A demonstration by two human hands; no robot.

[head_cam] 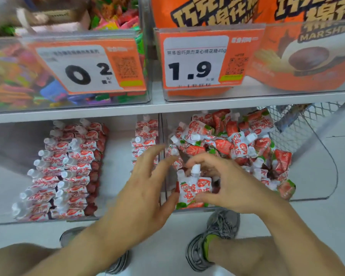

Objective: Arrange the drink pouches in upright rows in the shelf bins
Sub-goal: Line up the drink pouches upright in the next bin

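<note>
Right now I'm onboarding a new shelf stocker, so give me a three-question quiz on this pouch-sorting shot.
1. True or false: the pouches in the left bin stand in neat rows.
2. Which hand is touching the upright pouch at the front of the right bin? A. left hand B. right hand C. neither
3. Fill in: behind that pouch, the remaining pouches lie in a loose ____.

Key
1. True.
2. B: the right hand curls around it, thumb across its lower front; the left hand is spread open just beside it.
3. Heap.
</note>
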